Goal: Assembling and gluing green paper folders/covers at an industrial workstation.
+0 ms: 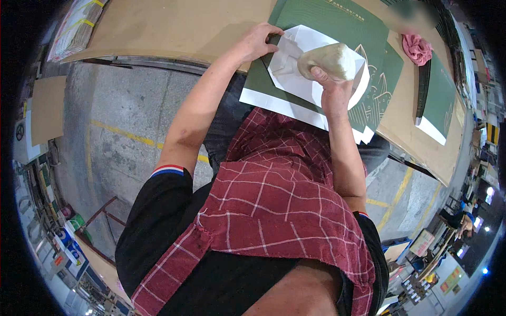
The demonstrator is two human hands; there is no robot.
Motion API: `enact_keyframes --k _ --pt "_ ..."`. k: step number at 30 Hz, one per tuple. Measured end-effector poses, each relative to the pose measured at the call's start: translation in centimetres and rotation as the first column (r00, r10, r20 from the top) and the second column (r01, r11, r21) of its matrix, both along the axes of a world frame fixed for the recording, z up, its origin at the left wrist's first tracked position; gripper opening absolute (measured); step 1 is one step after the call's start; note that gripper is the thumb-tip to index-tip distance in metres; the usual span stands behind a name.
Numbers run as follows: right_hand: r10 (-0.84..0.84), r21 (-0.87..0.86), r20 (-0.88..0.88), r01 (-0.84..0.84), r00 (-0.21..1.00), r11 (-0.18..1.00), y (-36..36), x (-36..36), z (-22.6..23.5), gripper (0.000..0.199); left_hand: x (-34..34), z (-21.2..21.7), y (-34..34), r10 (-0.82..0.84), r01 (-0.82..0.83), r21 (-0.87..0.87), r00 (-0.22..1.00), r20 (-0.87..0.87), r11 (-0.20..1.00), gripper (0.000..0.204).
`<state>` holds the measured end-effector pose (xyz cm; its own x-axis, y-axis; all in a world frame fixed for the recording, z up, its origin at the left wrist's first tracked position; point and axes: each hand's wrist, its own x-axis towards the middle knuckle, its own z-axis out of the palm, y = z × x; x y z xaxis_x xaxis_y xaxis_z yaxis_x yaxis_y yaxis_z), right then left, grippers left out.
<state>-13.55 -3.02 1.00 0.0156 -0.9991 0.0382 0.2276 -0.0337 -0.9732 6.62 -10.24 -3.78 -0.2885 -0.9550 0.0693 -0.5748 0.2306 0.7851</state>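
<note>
In front of me lies a green paper bag [253,84], flat, with the white inside of its end folded out into an angular white panel [311,87]. My right hand [336,95] grips a pale cream, rounded lump [329,60] over that panel, thumb on its near side; whether it is a bottle or a wad I cannot tell. At the panel's left corner rests my left hand [258,43], index finger and thumb apart and touching the bag's edge.
More green bags [342,18] with gold line drawings lie beneath and beyond. On the brown tabletop [158,31], a bundle of strapped sheets [76,29] sits far left. A pink cloth [417,49] and another green bag [440,100] are at the right.
</note>
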Motion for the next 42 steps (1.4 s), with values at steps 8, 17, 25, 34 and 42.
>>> enact_keyframes --k 8,17,25,34,42 --pt "-0.035 -0.024 -0.036 0.034 0.999 0.999 1.2 -0.6 0.4 0.047 0.1 0.0 0.0 -0.031 0.032 -0.041 0.999 0.01 0.999 0.039" --pt "-0.059 0.013 -0.061 0.059 0.996 0.998 2.4 -1.6 0.3 0.05 0.1 0.0 -0.1 -0.023 0.023 0.001 0.999 0.041 1.0 0.04" --pt "-0.099 0.067 -0.088 0.105 0.991 0.992 3.0 -2.9 0.1 0.054 0.0 0.2 -0.1 -0.007 0.006 0.013 0.999 0.045 1.0 0.042" --pt "-0.183 0.01 0.006 0.183 0.983 0.983 3.6 -4.5 -0.3 0.048 0.4 -0.6 -0.4 -0.025 0.025 0.027 0.999 0.023 0.999 0.042" --pt "-0.266 0.026 -0.088 0.269 0.96 0.963 4.5 -6.5 -0.5 0.046 0.7 -1.0 -0.6 -0.045 0.046 0.017 0.998 -0.046 0.999 0.04"
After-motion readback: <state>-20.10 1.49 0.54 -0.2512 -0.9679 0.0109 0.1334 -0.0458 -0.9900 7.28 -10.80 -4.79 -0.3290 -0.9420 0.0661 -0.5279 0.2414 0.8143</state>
